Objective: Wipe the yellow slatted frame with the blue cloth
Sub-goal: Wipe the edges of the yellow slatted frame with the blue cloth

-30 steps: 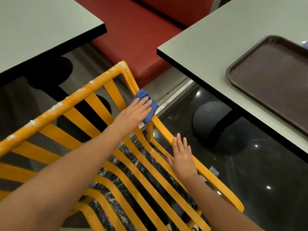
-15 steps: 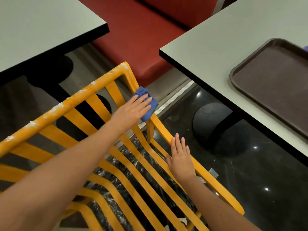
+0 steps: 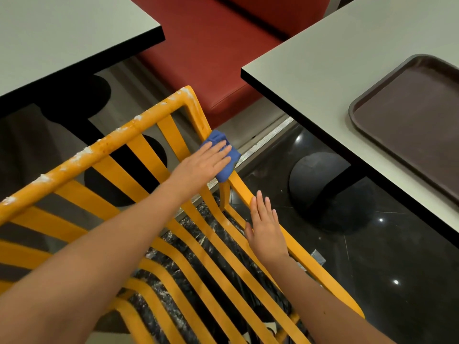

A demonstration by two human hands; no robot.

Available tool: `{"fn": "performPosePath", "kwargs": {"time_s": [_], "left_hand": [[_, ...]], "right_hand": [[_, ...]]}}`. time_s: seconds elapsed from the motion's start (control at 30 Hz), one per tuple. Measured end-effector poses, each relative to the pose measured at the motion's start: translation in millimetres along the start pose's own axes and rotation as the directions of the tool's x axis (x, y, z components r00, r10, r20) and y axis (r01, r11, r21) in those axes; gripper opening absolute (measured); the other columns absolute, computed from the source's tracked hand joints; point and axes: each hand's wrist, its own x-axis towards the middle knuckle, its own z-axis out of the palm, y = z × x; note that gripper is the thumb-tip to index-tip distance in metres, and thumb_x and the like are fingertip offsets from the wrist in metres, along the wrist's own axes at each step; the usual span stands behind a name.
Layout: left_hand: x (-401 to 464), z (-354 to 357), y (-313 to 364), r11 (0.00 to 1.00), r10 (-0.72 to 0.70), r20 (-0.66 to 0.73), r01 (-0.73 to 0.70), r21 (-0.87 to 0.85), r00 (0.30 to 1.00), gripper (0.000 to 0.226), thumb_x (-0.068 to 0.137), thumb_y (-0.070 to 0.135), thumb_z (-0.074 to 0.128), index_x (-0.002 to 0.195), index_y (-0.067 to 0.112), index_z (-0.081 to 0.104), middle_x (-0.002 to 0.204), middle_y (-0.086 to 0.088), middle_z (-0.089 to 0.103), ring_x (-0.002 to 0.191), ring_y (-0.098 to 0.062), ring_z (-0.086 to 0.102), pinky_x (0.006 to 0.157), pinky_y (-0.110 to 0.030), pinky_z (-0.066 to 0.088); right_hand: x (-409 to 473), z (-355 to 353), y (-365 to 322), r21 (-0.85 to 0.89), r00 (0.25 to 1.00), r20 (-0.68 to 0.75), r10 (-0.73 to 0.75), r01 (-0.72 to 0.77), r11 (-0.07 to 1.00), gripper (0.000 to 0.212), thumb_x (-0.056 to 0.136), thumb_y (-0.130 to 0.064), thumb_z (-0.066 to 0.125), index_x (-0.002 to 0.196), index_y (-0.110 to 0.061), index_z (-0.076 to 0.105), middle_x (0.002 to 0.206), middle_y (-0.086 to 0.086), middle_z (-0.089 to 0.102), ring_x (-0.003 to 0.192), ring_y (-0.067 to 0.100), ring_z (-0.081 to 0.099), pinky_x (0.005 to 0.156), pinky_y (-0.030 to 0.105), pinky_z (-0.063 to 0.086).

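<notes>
Sliding a little further up the side rail toward the far corner of the yellow slatted frame (image 3: 159, 170), the left hand (image 3: 198, 167) now presses the blue cloth (image 3: 227, 160) flat against that rail, fingers straight over it; the right hand (image 3: 267, 229) has hardly shifted, lying flat with straight fingers on the same rail, nearer the body. That rail runs away from the person toward the far corner, where it meets the top bar, which bears white specks along its length out to the left. By my reading, the left hand is nearer that dirt, so the stroke should go up, then round the corner.
</notes>
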Motion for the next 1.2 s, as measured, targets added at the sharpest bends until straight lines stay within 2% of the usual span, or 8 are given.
{"fn": "performPosePath", "kwargs": {"time_s": [0.1, 0.2, 0.3, 0.4, 0.57, 0.83, 0.97, 1.2], "left_hand": [[2.7, 3.2, -7.0, 0.997, -0.07, -0.086, 0.072, 0.015, 0.994, 0.071, 0.063, -0.02, 0.067, 0.129, -0.002, 0.05, 0.138, -0.021, 0.046, 0.129, -0.036, 0.042, 0.107, -0.047, 0.025], [3.3, 14.5, 11.8, 0.989, -0.147, -0.119, 0.144, -0.026, 0.982, 0.072, 0.057, -0.019, 0.073, 0.125, -0.002, 0.054, 0.132, -0.021, 0.052, 0.125, -0.036, 0.047, 0.104, -0.047, 0.03], [1.3, 22.4, 36.1, 0.982, -0.163, -0.071, 0.155, -0.106, 0.984, 0.073, 0.065, -0.019, 0.068, 0.132, 0.0, 0.046, 0.14, -0.02, 0.044, 0.132, -0.034, 0.038, 0.109, -0.044, 0.021], [-0.9, 22.5, 49.5, 0.983, -0.134, 0.087, 0.144, -0.117, 0.987, 0.071, 0.085, -0.012, 0.05, 0.146, 0.006, 0.018, 0.154, -0.015, 0.013, 0.143, -0.029, 0.008, 0.112, -0.037, -0.004], [-1.8, 3.9, 3.6, 0.999, 0.032, -0.012, -0.032, 0.015, 0.999, 0.071, 0.081, -0.013, 0.053, 0.144, 0.006, 0.027, 0.153, -0.015, 0.019, 0.142, -0.029, 0.016, 0.113, -0.038, 0.003], [2.0, 19.3, 17.8, 0.985, -0.17, -0.153, 0.166, -0.039, 0.973, 0.065, 0.064, -0.026, 0.051, 0.125, -0.006, 0.051, 0.133, -0.025, 0.049, 0.125, -0.041, 0.044, 0.103, -0.054, 0.024], [-1.7, 36.1, 52.5, 0.983, -0.164, -0.069, 0.157, -0.094, 0.984, 0.079, 0.049, -0.023, 0.074, 0.124, -0.003, 0.054, 0.131, -0.023, 0.052, 0.122, -0.038, 0.048, 0.1, -0.053, 0.028], [-8.0, -0.8, -1.0, 0.995, -0.009, -0.03, 0.012, 0.098, 1.0, 0.071, 0.073, -0.011, 0.065, 0.138, 0.004, 0.04, 0.146, -0.015, 0.037, 0.135, -0.03, 0.033, 0.111, -0.042, 0.019]], "right_hand": [[0.1, 0.9, -2.0, 0.018, 1.0, -0.024, 0.01, -0.009, 1.0, 0.063, 0.101, -0.027, 0.033, 0.148, -0.012, -0.006, 0.158, 0.005, -0.012, 0.146, 0.023, -0.01, 0.118, 0.039, 0.003], [-0.2, 2.2, -1.2, 0.041, 0.999, -0.043, -0.009, 0.011, 0.999, 0.062, 0.101, -0.026, 0.035, 0.148, -0.011, -0.002, 0.158, 0.005, -0.008, 0.146, 0.023, -0.008, 0.117, 0.038, 0.002], [-0.6, 3.4, 3.8, 0.043, 0.998, -0.051, -0.037, 0.039, 0.998, 0.063, 0.1, -0.024, 0.038, 0.148, -0.01, 0.001, 0.158, 0.005, -0.006, 0.146, 0.022, -0.006, 0.119, 0.039, 0.005], [0.4, 1.6, 5.9, 0.042, 0.999, -0.027, -0.044, 0.045, 0.998, 0.062, 0.101, -0.026, 0.035, 0.149, -0.011, -0.001, 0.159, 0.005, -0.009, 0.146, 0.021, -0.009, 0.118, 0.036, 0.003], [-0.4, -0.4, 6.3, 0.047, 0.998, -0.031, -0.059, 0.06, 0.997, 0.062, 0.101, -0.028, 0.035, 0.149, -0.011, 0.001, 0.159, 0.006, -0.008, 0.146, 0.021, -0.008, 0.117, 0.035, 0.002], [-1.5, 1.0, 5.7, 0.071, 0.997, -0.05, -0.053, 0.056, 0.996, 0.062, 0.101, -0.028, 0.035, 0.149, -0.011, 0.0, 0.159, 0.005, -0.007, 0.146, 0.021, -0.007, 0.119, 0.038, 0.002], [-1.1, 3.6, 8.8, 0.053, 0.995, -0.06, -0.083, 0.086, 0.995, 0.062, 0.1, -0.026, 0.037, 0.149, -0.01, 0.001, 0.158, 0.007, -0.006, 0.146, 0.022, -0.006, 0.119, 0.038, 0.003], [-1.4, 1.5, 6.7, 0.064, 0.997, -0.051, -0.064, 0.067, 0.996, 0.062, 0.1, -0.029, 0.037, 0.149, -0.01, 0.004, 0.159, 0.007, -0.004, 0.146, 0.023, -0.004, 0.12, 0.041, 0.006]]}}
